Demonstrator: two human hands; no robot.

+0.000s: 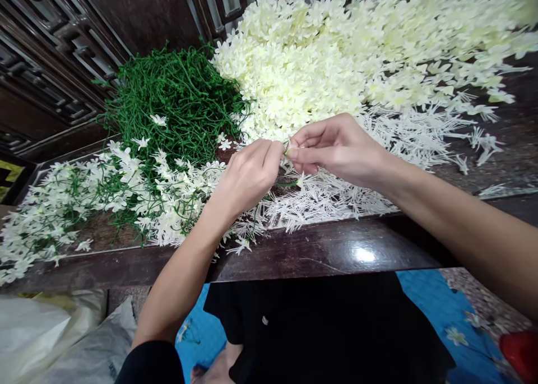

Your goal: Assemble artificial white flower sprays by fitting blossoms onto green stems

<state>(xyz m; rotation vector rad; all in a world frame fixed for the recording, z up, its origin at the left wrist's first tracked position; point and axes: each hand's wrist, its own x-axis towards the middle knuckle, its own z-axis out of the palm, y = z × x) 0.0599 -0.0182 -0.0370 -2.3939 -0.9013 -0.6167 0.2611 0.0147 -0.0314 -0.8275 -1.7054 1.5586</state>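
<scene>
Both hands meet above a dark wooden bench, fingertips almost touching. My left hand (255, 168) is closed, back upward, and a thin green plastic flower stem (290, 184) with a pale tip juts out below its fingers. My right hand (341, 151) pinches thumb against forefinger on a small greenish bit, mostly hidden by the fingers. Just behind the hands rises a heap of cream artificial petals (306, 70). Thin white spiky flower pieces (336, 202) lie beneath and to the right. Left of them is a tangle of green plastic stems (172, 103).
White artificial flowers on stems (168, 218) spread along the left of the bench (319, 252). A carved wooden backrest (143, 14) stands behind. Pale sacks (84, 339) sit at lower left. Below are a blue mat (432, 300) and a red object (521, 353) at lower right.
</scene>
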